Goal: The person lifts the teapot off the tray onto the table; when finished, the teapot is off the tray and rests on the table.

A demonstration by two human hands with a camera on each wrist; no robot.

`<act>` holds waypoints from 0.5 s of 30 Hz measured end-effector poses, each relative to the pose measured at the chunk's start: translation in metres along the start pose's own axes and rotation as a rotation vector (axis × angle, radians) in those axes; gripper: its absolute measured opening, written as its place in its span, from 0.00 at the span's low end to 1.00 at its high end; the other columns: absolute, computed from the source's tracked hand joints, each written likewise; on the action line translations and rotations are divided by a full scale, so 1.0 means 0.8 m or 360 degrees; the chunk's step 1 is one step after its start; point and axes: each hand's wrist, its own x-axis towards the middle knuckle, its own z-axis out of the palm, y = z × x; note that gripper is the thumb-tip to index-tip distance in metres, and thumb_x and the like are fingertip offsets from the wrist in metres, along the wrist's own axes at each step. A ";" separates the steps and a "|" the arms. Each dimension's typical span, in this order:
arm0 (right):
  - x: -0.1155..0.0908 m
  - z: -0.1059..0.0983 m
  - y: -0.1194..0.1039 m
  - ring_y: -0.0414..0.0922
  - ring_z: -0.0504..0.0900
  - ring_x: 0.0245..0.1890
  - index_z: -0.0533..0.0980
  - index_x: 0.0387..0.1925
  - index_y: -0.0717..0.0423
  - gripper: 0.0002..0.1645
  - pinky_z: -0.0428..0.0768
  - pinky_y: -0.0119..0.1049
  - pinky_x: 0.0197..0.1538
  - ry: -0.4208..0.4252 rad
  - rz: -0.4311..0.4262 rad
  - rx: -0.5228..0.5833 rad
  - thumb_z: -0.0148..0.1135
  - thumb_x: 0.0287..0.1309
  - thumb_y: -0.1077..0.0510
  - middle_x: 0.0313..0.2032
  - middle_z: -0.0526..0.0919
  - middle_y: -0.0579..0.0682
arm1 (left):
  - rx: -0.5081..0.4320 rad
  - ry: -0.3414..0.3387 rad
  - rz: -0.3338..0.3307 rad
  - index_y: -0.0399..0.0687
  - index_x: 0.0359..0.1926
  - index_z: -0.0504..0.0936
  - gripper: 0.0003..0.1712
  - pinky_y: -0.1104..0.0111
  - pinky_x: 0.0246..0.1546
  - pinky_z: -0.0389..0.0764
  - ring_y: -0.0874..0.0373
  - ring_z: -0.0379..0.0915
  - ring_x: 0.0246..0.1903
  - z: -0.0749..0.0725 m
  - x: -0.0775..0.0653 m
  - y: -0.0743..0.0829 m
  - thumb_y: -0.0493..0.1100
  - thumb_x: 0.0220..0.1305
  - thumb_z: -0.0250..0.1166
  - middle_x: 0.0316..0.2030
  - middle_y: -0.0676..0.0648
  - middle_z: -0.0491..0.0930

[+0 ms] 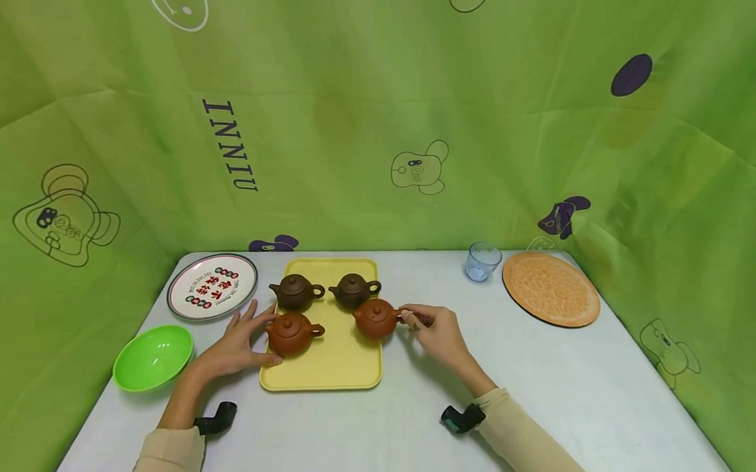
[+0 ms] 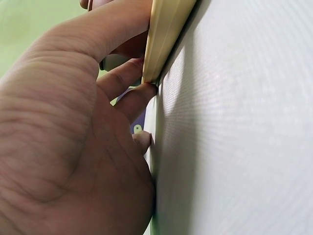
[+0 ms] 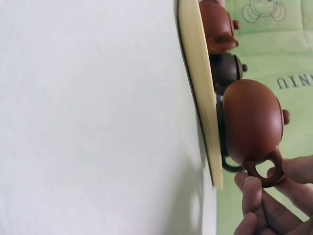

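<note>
My right hand [image 1: 440, 334] pinches the handle of a reddish-brown teapot [image 1: 376, 321] over the right side of a yellow tray [image 1: 335, 373]. In the right wrist view, that teapot [image 3: 252, 122] appears slightly above the tray, its loop handle between thumb and fingers. My left hand [image 1: 235, 348] reaches to the tray's left edge, thumb and index finger spread around a second reddish-brown teapot [image 1: 290, 335]. Seen from the left wrist, its fingers touch the tray rim [image 2: 168, 34]; teapot contact is unclear. Two dark brown teapots, one left [image 1: 295, 293] and one right [image 1: 353, 292], stand farther back.
A white plate with red lettering [image 1: 198, 287] and a green bowl [image 1: 154, 358] stand at the left. To the right are a clear blue glass [image 1: 482, 261] and a round orange-tan mat [image 1: 550, 289]. Green printed cloth [image 1: 345, 188] encloses the white table [image 1: 335, 439].
</note>
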 end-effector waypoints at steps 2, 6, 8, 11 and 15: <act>0.001 -0.005 0.001 0.47 0.94 0.43 0.90 0.51 0.52 0.12 0.85 0.25 0.42 0.0013 0.0023 0.0010 0.67 0.73 0.54 0.41 0.95 0.50 | -0.0005 -0.0002 -0.0003 0.41 0.74 0.71 0.54 0.20 0.74 0.26 0.19 0.23 0.81 -0.001 -0.001 0.001 0.53 0.49 0.84 0.82 0.26 0.50; 0.003 -0.015 0.002 0.50 0.94 0.42 0.89 0.51 0.54 0.13 0.84 0.25 0.39 0.0044 0.0048 0.0009 0.67 0.73 0.55 0.41 0.95 0.52 | -0.0006 0.0003 0.0026 0.40 0.74 0.72 0.53 0.21 0.75 0.26 0.21 0.25 0.82 -0.001 -0.001 0.001 0.52 0.50 0.84 0.81 0.26 0.53; 0.003 -0.020 0.003 0.52 0.94 0.42 0.89 0.52 0.55 0.13 0.83 0.25 0.39 0.0057 0.0051 -0.0004 0.67 0.73 0.55 0.41 0.95 0.53 | -0.0003 0.0009 0.0041 0.40 0.73 0.72 0.53 0.22 0.75 0.26 0.21 0.27 0.82 -0.001 -0.001 0.001 0.52 0.50 0.84 0.81 0.26 0.54; 0.003 -0.028 0.006 0.53 0.94 0.43 0.88 0.53 0.56 0.14 0.84 0.25 0.41 0.0069 0.0047 -0.0024 0.67 0.73 0.55 0.42 0.95 0.54 | 0.0002 0.0010 0.0051 0.39 0.73 0.72 0.53 0.23 0.76 0.26 0.21 0.28 0.82 0.000 -0.001 0.000 0.51 0.49 0.84 0.81 0.26 0.55; 0.005 -0.038 0.013 0.53 0.94 0.44 0.88 0.54 0.57 0.15 0.84 0.25 0.42 0.0100 0.0062 -0.0031 0.67 0.72 0.55 0.43 0.95 0.55 | 0.0005 0.0004 0.0033 0.40 0.74 0.71 0.53 0.22 0.75 0.26 0.22 0.26 0.82 0.001 0.001 -0.001 0.52 0.50 0.84 0.81 0.27 0.53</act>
